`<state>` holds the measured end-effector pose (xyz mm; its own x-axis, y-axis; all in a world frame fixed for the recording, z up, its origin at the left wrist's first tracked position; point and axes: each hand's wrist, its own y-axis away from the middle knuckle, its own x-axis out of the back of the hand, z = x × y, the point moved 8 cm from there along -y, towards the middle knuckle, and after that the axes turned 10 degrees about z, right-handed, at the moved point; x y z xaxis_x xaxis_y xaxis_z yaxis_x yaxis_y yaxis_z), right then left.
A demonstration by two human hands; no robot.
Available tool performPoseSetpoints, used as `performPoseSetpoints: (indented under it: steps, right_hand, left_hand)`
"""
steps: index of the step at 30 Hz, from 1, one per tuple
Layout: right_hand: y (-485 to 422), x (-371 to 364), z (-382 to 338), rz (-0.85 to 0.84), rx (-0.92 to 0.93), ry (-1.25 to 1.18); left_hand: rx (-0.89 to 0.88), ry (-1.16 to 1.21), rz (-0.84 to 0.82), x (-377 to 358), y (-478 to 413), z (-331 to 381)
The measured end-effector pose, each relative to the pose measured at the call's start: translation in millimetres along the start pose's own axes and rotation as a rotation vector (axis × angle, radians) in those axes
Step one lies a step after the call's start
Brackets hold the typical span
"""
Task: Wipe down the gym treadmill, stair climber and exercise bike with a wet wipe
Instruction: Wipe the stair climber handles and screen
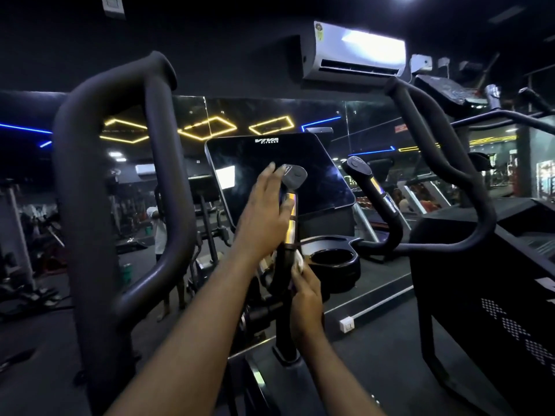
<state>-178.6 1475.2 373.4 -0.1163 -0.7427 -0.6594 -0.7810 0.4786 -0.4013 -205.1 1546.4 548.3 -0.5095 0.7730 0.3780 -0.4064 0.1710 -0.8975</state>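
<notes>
Fingers [303, 273] of the right hand [306, 292] are bunched round a white wet wipe [298, 261], pressing it against the dark lower stem of the inner handle [289, 226], below the console [270, 154] and just beside the cup holder [333, 256]. The left hand [264, 211] lies along the same handle in front of the console, its fingers [271, 168] straight and together; whether the thumb hooks behind, I cannot tell. The wipe looks light, limp and damp, so it probably needs to stay wadded under the fingertips or it will slide off. The handle is likely rigid, and its shiny metal band probably slick, so wrapping the wipe round the stem seems the best hold.
</notes>
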Motion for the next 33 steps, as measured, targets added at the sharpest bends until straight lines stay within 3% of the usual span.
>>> performPoseSetpoints:
  steps: [5,9,13,15,18,21,24,26,30,33]
  right_hand:
    - [0,0,-3,-0.059,0.045,0.153]
    - [37,-23,-8,0.072,0.259,0.449]
    - [82,-36,14,0.033,0.524,0.811]
    - [75,-39,18,0.049,0.502,0.843]
    - [59,-51,3,0.176,0.603,0.923]
    - [59,-48,18,0.201,0.674,0.963]
    - [78,-29,62,0.118,0.524,0.848]
    - [79,-24,71,0.098,0.379,0.597]
    - [30,-8,38,0.273,0.227,0.137]
    - [-6,-11,25,0.117,0.050,-0.087]
  left_hand:
    - [-0.090,-0.242,-0.404,-34,-34,-10]
    - [-0.097,-0.259,-0.449,-36,-38,-16]
    - [-0.100,-0.312,-0.519,-35,-38,-13]
    - [-0.089,-0.315,-0.536,-34,-37,-12]
    - [-0.074,-0.307,-0.553,-35,-35,-11]
    - [-0.057,-0.295,-0.556,-34,-33,-9]
    - [-0.046,-0.280,-0.564,-36,-30,-9]
    - [-0.043,-0.277,-0.566,-38,-29,-10]
    - [-0.047,-0.260,-0.571,-42,-29,-13]
    - [-0.038,-0.234,-0.578,-44,-28,-15]
